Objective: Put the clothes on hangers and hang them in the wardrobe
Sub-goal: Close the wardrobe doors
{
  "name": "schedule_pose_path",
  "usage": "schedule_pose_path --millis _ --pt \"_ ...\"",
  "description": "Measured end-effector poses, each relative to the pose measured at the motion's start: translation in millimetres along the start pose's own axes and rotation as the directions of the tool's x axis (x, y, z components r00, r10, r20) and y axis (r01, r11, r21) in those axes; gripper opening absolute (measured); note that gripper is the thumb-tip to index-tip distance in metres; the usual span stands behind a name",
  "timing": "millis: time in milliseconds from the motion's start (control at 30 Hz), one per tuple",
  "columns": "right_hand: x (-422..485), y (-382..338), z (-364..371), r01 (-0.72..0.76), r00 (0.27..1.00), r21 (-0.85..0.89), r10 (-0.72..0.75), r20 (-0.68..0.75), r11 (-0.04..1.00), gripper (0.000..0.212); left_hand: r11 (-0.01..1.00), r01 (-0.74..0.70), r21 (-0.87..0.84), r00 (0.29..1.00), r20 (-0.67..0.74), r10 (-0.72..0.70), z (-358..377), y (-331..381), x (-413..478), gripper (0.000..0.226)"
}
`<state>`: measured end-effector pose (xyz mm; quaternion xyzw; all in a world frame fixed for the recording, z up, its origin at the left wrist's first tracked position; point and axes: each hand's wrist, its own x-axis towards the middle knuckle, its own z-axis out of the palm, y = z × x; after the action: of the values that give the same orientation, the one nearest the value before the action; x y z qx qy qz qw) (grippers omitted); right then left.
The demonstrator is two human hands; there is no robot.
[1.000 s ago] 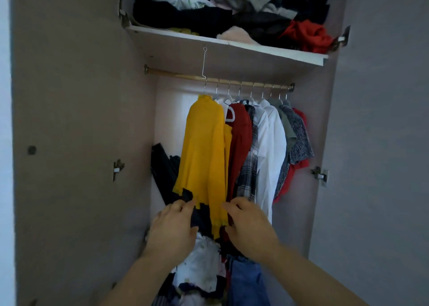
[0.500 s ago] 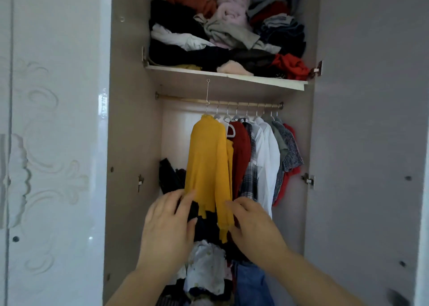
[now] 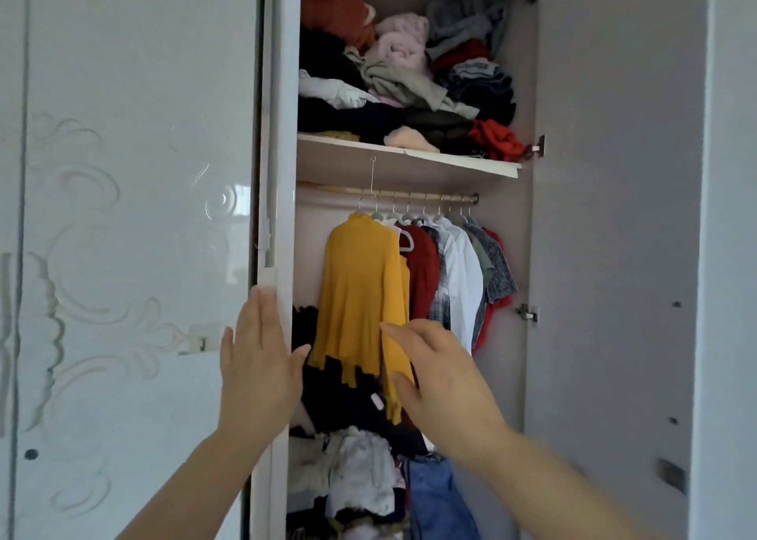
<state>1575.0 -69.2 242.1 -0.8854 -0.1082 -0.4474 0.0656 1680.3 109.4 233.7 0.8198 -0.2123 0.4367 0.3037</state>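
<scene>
Judging the yellow sweater (image 3: 360,294) hung, I'm resting my left hand (image 3: 258,371) flat on the door (image 3: 135,212), right hand (image 3: 446,380) open. Next is calling for a grip on the pile (image 3: 356,478) below.

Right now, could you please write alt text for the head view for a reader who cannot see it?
A person's left hand lies flat against the wardrobe door while the right hand reaches to a yellow sweater hanging on the rail beside other shirts. Crumpled clothes crowd the shelf above.
</scene>
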Motion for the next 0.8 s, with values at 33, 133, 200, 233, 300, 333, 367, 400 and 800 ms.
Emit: schedule_pose_path --millis 33,133,200,233,300,333,367,400,800 --pt "3 -7 -1 -0.004 1.000 -0.009 0.004 -0.005 1.000 0.052 0.999 -0.040 0.009 0.999 0.029 0.039 3 -3 0 0.074" --pt "13 -22 -3 -0.009 1.000 -0.043 0.008 -0.010 0.999 0.052 0.994 -0.100 -0.041 0.992 0.072 0.103 7 -7 2 0.077" --pt "20 -30 -4 -0.004 1.000 -0.066 0.004 -0.003 0.998 0.052 0.991 -0.112 -0.079 0.988 0.096 0.119 8 -9 1 0.079" --pt "23 -34 -4 0.001 1.000 -0.074 -0.001 0.002 0.997 0.052 0.988 -0.122 -0.100 0.987 0.092 0.131 9 -11 2 0.078" --pt "31 -40 -4 0.025 1.000 -0.089 -0.025 0.002 0.996 0.052 0.983 -0.148 -0.106 0.982 0.099 0.158 11 -15 2 0.077" --pt "36 -43 -3 0.036 0.999 -0.094 -0.036 -0.001 0.995 0.052 0.983 -0.162 -0.092 0.980 0.106 0.171 12 -16 2 0.077" --pt "41 -46 -2 0.045 0.999 -0.100 -0.046 -0.003 0.994 0.052 0.982 -0.174 -0.077 0.977 0.110 0.182 14 -18 2 0.077" --pt "47 -49 0 0.053 0.999 -0.108 -0.054 -0.005 0.993 0.052 0.982 -0.180 -0.062 0.976 0.114 0.186 15 -19 3 0.077" --pt "137 -27 43 0.110 0.992 -0.207 -0.094 0.087 0.972 0.053 0.922 -0.378 -0.078 0.892 0.235 0.386 84 -4 20 0.067"
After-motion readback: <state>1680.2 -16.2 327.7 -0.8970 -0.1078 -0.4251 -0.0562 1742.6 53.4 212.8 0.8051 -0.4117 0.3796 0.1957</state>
